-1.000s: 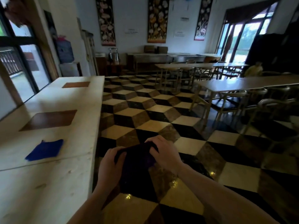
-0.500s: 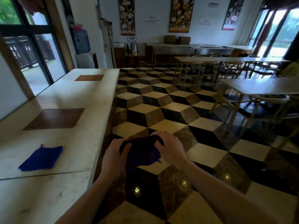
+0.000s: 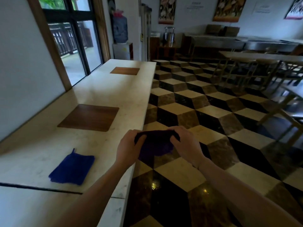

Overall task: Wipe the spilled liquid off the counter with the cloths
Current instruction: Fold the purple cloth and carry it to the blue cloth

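Observation:
Both hands hold a dark purple cloth [image 3: 155,146] bunched up in the air beside the counter's right edge. My left hand [image 3: 128,147] grips its left side and my right hand [image 3: 185,144] grips its right side, fingers curled over the top. A second cloth, bright blue [image 3: 72,167], lies flat on the pale stone counter [image 3: 101,89] to the left of my left hand, apart from it. I cannot make out any liquid on the counter.
Two brown wooden square insets [image 3: 89,117] [image 3: 125,70] sit in the counter top. A dark seam [image 3: 41,188] crosses the counter near me. The patterned tile floor [image 3: 205,112] lies on the right, with tables and chairs [image 3: 255,66] further right.
My view has swung left toward the counter, and the hands with the purple cloth now sit closer to the counter's edge. The blue cloth has not moved.

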Available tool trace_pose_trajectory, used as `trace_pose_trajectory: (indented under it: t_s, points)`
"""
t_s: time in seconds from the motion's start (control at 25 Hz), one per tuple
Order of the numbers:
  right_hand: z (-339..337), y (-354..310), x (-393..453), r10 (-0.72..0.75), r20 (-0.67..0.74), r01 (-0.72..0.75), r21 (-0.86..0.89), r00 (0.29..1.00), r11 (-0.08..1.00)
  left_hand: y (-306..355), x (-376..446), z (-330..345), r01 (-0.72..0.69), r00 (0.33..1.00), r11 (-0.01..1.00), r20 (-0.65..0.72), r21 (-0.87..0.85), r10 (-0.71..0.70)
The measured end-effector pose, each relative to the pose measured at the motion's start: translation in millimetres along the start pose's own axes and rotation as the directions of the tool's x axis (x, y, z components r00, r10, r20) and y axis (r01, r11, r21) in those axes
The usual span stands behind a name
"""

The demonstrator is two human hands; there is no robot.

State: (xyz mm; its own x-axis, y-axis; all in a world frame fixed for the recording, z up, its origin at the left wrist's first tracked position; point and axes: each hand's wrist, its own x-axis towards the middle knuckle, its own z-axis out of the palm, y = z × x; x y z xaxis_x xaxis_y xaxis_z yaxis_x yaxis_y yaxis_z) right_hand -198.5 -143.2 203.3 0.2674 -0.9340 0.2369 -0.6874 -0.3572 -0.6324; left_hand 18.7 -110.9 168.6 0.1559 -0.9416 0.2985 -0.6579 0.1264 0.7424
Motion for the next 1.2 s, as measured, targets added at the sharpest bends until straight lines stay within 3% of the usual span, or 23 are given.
trace_pose_trajectory:
  t_s: [0.28,0.48,0.56,0.68,0.84,1.08,1.2]
  points:
    - [55,-10,116,-0.137,0.035,0.138,-0.025,0.990,0.990,-59,82,-25,0.065,0.996,0.998,-0.061,0.015,-0.064]
    - [117,-31,199,-0.253,0.168,0.241,0.092,0.953,0.966,-97,104,-50,0.219,0.942,0.976,-0.263,0.017,-0.207]
    - [147,-41,230,-0.363,0.230,0.339,0.137,0.903,0.931,-112,109,-60,0.320,0.890,0.947,-0.356,0.037,-0.286]
    - [189,-58,273,-0.533,0.271,0.472,0.262,0.802,0.842,-125,114,-68,0.478,0.755,0.877,-0.538,0.059,-0.375]
    - [224,-87,305,-0.683,0.391,0.519,0.450,0.618,0.727,-120,102,-69,0.660,0.523,0.750,-0.741,0.041,-0.420]
    - [247,-123,278,-0.844,0.421,0.546,0.644,0.332,0.536,-89,48,-59,0.794,0.232,0.604,-0.884,-0.068,-0.406]
    - [250,-132,251,-0.893,0.393,0.563,0.697,0.219,0.445,-75,14,-50,0.824,0.134,0.555,-0.911,-0.116,-0.389]
